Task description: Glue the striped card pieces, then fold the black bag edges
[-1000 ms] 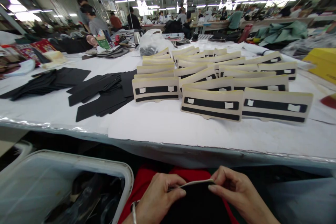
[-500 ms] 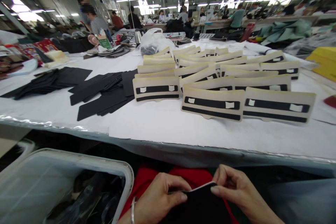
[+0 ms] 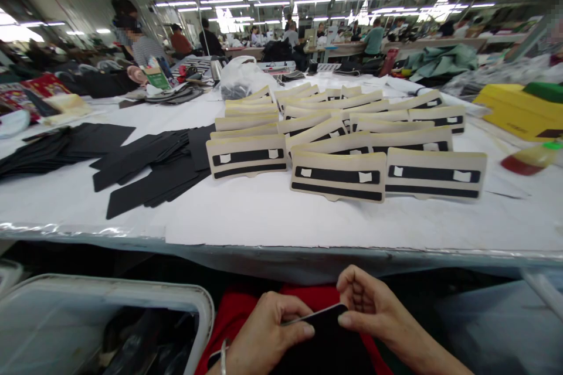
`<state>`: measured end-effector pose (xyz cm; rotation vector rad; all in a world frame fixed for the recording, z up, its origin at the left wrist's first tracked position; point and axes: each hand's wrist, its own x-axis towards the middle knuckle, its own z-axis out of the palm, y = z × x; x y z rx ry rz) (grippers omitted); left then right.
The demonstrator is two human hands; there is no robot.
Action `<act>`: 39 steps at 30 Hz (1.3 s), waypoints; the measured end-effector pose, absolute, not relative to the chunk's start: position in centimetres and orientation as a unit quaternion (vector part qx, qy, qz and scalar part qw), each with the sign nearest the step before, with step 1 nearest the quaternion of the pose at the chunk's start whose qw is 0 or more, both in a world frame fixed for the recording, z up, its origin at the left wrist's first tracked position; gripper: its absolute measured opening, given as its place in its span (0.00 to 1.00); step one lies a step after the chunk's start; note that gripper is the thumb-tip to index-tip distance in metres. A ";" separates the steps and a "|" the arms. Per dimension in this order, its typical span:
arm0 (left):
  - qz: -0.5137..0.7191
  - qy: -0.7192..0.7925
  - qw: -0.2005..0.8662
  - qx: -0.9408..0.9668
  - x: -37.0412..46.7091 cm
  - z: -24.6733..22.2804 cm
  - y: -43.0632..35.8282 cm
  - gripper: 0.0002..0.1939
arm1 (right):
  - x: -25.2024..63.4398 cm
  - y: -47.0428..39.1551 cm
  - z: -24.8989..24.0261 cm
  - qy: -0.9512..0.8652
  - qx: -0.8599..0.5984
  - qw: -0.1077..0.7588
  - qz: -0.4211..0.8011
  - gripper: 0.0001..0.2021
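Observation:
A black flat panel (image 3: 328,340) with a thin pale edge is held over my lap, just below the table's front edge. My left hand (image 3: 277,328) pinches its upper edge on the left, thumb on the black face and fingers behind. At the upper right corner, my right hand (image 3: 367,307) has its thumb on the panel and its other fingers curled above and behind. The panel's lower part runs out of view. On the table ahead stand several beige panels (image 3: 338,158) with black strips and small white tabs.
Black flat pieces (image 3: 160,173) lie in loose piles on the left of the white-covered table (image 3: 246,220). A plastic bin (image 3: 206,304) with dark scraps stands at lower left. At right are a yellow box (image 3: 512,111) and a bottle of reddish liquid (image 3: 528,161). People work farther back.
The view has swung to the right, so the table's things appear farther left. My right hand's fingers have lifted slightly at the panel's corner; my left hand keeps its pinch.

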<state>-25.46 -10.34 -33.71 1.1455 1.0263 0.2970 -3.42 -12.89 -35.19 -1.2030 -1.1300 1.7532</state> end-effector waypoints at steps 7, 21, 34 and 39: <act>0.158 0.445 0.711 0.521 -25.9 -33.9 -10.5 0.13 | -3.4 -12.7 -34.8 -0.485 -0.491 0.300 0.659 0.16; 0.171 0.402 0.712 0.550 -26.3 -34.5 -10.4 0.16 | -4.1 -12.3 -34.7 -0.527 -0.486 0.293 0.632 0.15; 0.205 0.450 0.638 0.591 -23.9 -34.3 -10.2 0.10 | -4.4 -12.3 -34.9 -0.521 -0.482 0.305 0.635 0.17; 0.206 0.462 0.640 0.579 -23.7 -34.5 -10.7 0.08 | -4.5 -12.5 -34.9 -0.541 -0.494 0.320 0.601 0.17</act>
